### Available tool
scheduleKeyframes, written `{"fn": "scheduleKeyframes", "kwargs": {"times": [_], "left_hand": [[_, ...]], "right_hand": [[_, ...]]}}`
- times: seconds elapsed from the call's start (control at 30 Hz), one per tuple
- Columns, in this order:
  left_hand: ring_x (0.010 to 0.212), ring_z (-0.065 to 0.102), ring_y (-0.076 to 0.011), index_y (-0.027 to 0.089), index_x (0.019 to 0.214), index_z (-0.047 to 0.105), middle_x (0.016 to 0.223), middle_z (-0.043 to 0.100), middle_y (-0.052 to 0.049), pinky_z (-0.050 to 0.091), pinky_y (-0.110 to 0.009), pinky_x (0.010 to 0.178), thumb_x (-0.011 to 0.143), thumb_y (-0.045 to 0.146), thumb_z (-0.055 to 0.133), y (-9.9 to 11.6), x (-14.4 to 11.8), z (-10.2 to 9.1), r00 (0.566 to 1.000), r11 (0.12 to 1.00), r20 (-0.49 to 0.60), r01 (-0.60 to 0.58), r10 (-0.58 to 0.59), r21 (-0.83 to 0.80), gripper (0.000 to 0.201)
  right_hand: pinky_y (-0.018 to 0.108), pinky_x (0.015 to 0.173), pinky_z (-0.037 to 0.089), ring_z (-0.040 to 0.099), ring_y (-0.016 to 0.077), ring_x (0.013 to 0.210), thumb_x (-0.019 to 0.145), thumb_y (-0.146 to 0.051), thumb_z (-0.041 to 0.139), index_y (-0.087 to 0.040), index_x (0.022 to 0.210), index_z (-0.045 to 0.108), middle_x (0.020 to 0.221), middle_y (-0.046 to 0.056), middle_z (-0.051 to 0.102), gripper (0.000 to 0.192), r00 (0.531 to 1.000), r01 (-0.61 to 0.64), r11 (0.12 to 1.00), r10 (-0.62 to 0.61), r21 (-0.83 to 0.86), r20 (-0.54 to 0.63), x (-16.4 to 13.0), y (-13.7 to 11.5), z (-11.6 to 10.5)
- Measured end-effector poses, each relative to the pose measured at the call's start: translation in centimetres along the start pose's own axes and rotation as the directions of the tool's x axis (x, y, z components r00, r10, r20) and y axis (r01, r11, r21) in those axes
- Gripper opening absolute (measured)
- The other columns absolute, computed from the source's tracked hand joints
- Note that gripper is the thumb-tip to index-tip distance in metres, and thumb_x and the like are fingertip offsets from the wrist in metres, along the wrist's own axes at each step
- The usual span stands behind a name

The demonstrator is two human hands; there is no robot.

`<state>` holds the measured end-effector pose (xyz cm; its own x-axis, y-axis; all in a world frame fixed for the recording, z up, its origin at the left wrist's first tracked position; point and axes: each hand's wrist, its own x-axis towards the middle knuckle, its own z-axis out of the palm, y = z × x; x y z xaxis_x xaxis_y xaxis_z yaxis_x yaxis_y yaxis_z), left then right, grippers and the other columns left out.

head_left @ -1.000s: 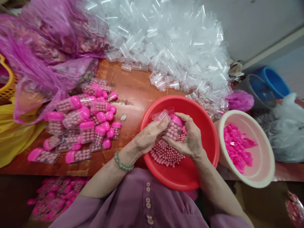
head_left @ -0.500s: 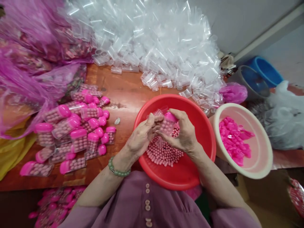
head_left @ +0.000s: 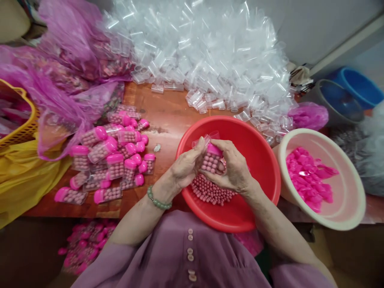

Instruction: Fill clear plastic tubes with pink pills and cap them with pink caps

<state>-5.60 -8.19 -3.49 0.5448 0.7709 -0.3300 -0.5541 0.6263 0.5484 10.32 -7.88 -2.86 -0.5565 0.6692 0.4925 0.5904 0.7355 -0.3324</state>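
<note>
Both hands meet over a red bowl (head_left: 258,144) that holds a heap of small pink balls (head_left: 211,194). My right hand (head_left: 235,170) grips a clear tube filled with pink balls (head_left: 211,160), topped by a pink cap. My left hand (head_left: 187,166) holds a couple of empty clear tubes (head_left: 204,140) between thumb and fingers and touches the filled tube's side. A green bead bracelet (head_left: 157,202) sits on my left wrist.
Several filled, pink-capped tubes (head_left: 111,160) lie on the wooden table (head_left: 168,116) at left. A big pile of empty clear tubes (head_left: 210,56) fills the back. A cream bowl of pink caps (head_left: 306,178) stands at right. Pink plastic bags (head_left: 60,80) and a yellow basket (head_left: 21,128) sit far left.
The hands have stayed together over the red bowl, with the capped tube pressed slightly lower between them. The view has shifted a little.
</note>
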Motion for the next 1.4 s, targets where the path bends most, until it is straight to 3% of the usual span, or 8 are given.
{"fn": "scheduleKeyframes", "kwargs": {"times": [0.37, 0.63, 0.8, 0.9, 0.97, 1.17, 1.3, 1.4], "left_hand": [[0.053, 0.058, -0.0142, 0.013, 0.088, 0.07, 0.056, 0.061, -0.004, 0.048, -0.028, 0.056, 0.094, 0.062, 0.042, -2.0, 0.3, 1.0, 0.983, 0.998, -0.174, -0.057, 0.061, 0.025, 0.056], [0.052, 0.055, -0.013, 0.015, 0.085, 0.068, 0.057, 0.058, -0.001, 0.046, -0.028, 0.055, 0.094, 0.068, 0.031, -1.9, -2.2, 0.9, 0.914, 0.846, -0.105, -0.315, 0.393, 0.43, 0.065], [0.066, 0.055, -0.0132, 0.02, 0.091, 0.064, 0.072, 0.061, -0.001, 0.046, -0.029, 0.067, 0.09, 0.072, 0.038, 1.6, -6.0, -3.5, 0.68, 0.61, -0.233, -0.387, 0.696, 0.691, 0.058], [0.07, 0.058, -0.0165, 0.019, 0.085, 0.063, 0.072, 0.062, -0.003, 0.047, -0.034, 0.072, 0.092, 0.071, 0.03, 4.6, -9.1, -8.2, 0.325, 0.171, -0.142, -0.064, 0.935, 0.983, 0.062], [0.089, 0.064, -0.0222, 0.018, 0.09, 0.064, 0.086, 0.068, -0.007, 0.046, -0.043, 0.085, 0.093, 0.069, 0.029, 6.3, -10.7, -11.3, 0.217, 0.006, -0.057, 0.226, 0.975, 0.974, 0.063], [0.137, 0.043, -0.0356, 0.012, 0.139, 0.045, 0.14, 0.052, -0.021, 0.034, -0.067, 0.092, 0.102, 0.054, 0.033, 7.6, -11.1, -14.8, 0.355, -0.259, 0.096, 0.449, 0.93, 0.855, 0.057], [0.124, 0.057, -0.0345, 0.012, 0.125, 0.06, 0.124, 0.064, -0.017, 0.045, -0.06, 0.104, 0.094, 0.04, 0.056, 4.1, -8.9, -10.1, 0.314, -0.36, 0.301, 0.151, 0.9, 0.921, 0.042], [0.122, 0.06, -0.0236, 0.018, 0.116, 0.063, 0.124, 0.066, -0.01, 0.048, -0.046, 0.106, 0.096, 0.026, 0.053, 1.0, -6.6, -5.9, 0.414, -0.286, 0.289, -0.072, 0.863, 0.955, 0.024]], "right_hand": [[0.047, 0.079, 0.055, 0.066, 0.0304, 0.095, 0.071, -0.035, 0.068, -0.017, 0.13, 0.047, 0.108, 0.015, 0.069, 0.065, 0.995, 0.093, 0.993, -0.094, -0.07, -0.016, 0.2, -1.0, 0.1], [0.057, 0.087, 0.053, 0.06, 0.0405, 0.113, 0.078, -0.037, 0.069, -0.015, 0.153, 0.031, 0.128, 0.024, 0.06, 0.087, 0.977, 0.204, 0.979, -0.203, -0.005, 0.063, 0.2, -1.2, 0.5], [0.058, 0.094, 0.054, 0.056, 0.0405, 0.126, 0.085, -0.04, 0.068, -0.016, 0.158, 0.015, 0.145, 0.024, 0.049, 0.093, 0.986, 0.146, 0.989, -0.144, -0.027, 0.085, 0.2, -0.8, -0.4], [0.052, 0.091, 0.057, 0.066, 0.0339, 0.111, 0.092, -0.036, 0.059, -0.015, 0.144, 0.046, 0.126, 0.019, 0.065, 0.058, 0.972, 0.052, 0.993, -0.026, -0.106, 0.232, -0.5, -0.3, -2.2], [0.049, 0.091, 0.056, 0.068, 0.0314, 0.107, 0.095, -0.033, 0.055, -0.014, 0.128, 0.06, 0.117, 0.016, 0.07, 0.039, 0.951, -0.026, 0.992, 0.063, -0.123, 0.303, -0.8, 0.3, -3.6], [0.043, 0.09, 0.054, 0.069, 0.0292, 0.103, 0.098, -0.028, 0.047, -0.011, 0.126, 0.061, 0.113, 0.016, 0.071, 0.035, 0.78, -0.259, 0.903, 0.405, -0.344, 0.476, -1.7, 2.7, -5.4], [0.038, 0.085, 0.052, 0.067, 0.027, 0.101, 0.095, -0.028, 0.054, -0.012, 0.118, 0.063, 0.113, 0.016, 0.069, 0.029, 0.639, -0.193, 0.933, 0.354, -0.303, 0.683, -1.9, 2.8, -3.8], [0.034, 0.076, 0.049, 0.065, 0.0261, 0.099, 0.091, -0.03, 0.061, -0.015, 0.12, 0.061, 0.115, 0.014, 0.066, 0.033, 0.579, -0.105, 0.963, 0.263, -0.249, 0.771, -1.7, 2.3, -2.0]]}}
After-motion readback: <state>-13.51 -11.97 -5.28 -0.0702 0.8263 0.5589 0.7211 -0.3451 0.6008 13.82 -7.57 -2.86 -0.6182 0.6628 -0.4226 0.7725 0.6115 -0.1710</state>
